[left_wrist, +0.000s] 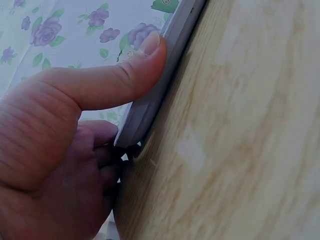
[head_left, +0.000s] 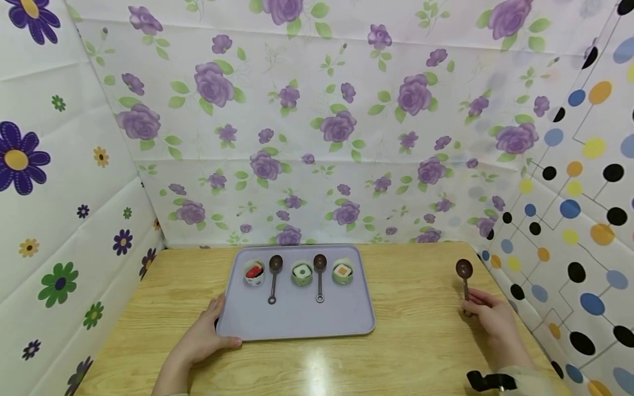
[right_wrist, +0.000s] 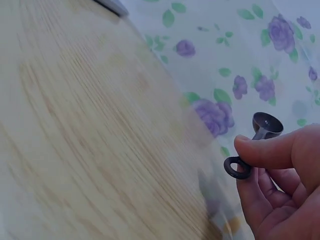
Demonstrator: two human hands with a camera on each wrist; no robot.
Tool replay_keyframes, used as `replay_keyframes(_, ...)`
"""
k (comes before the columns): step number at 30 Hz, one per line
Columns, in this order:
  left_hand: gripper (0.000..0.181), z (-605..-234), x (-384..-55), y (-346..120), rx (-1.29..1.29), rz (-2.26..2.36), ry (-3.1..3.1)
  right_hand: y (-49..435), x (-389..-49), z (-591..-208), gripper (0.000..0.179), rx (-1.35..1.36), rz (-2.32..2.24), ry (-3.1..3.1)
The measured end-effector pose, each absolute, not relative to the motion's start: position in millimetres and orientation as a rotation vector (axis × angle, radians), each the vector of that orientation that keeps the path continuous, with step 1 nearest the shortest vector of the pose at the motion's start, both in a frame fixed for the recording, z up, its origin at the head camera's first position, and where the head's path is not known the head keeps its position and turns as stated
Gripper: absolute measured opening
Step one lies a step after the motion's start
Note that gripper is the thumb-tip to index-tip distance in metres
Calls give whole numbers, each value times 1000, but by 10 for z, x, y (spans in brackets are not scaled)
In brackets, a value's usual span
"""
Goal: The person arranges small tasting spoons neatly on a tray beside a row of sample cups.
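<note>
My left hand (head_left: pixel 200 335) grips the near left corner of a pale lilac tray (head_left: pixel 297 322). In the left wrist view the thumb lies along the rim, and the other fingers curl at the corner. At the table's right side my right hand (head_left: pixel 495 319) pinches a dark brown measuring spoon (head_left: pixel 464 269) by its handle, bowl pointing away. The spoon's ring end (right_wrist: pixel 237 168) shows below the thumb in the right wrist view. Two similar spoons, one left (head_left: pixel 275 264) and one right (head_left: pixel 320 263), lie on the tray between small cups.
On the tray stand a white cup (head_left: pixel 255 281) with red and dark contents and two green cups, one in the middle (head_left: pixel 301 280), one at right (head_left: pixel 343 279), each holding a white piece. The wooden table (head_left: pixel 416 308) meets patterned cloth walls (head_left: pixel 317 181) behind and on both sides.
</note>
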State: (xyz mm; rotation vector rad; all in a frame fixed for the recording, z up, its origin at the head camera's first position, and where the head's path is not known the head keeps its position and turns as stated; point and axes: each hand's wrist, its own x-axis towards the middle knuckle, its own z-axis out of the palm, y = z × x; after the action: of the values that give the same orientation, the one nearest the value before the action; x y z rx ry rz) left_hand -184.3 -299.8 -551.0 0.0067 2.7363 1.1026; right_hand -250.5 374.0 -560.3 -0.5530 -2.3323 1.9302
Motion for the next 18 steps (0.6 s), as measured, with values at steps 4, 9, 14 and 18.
replay_keyframes(4,138,-5503,-1839,-3002,6,1109,2731,3574,-2522,-5555,59,-514,2016,-2315)
replay_keyframes(9,139,-5496,-1841,-3013,19,1113,2724,3391,-2559,-5516,64,-525,1984,-2389)
replay_keyframes(14,139,-5497,-1846,-3014,23,1112,2725,3223,-2555,-5500,65,-485,2038,-2371)
replay_keyframes(18,139,-5496,-1849,-3012,26,1112,2729,3109,-2542,-5483,64,-410,2047,-2390)
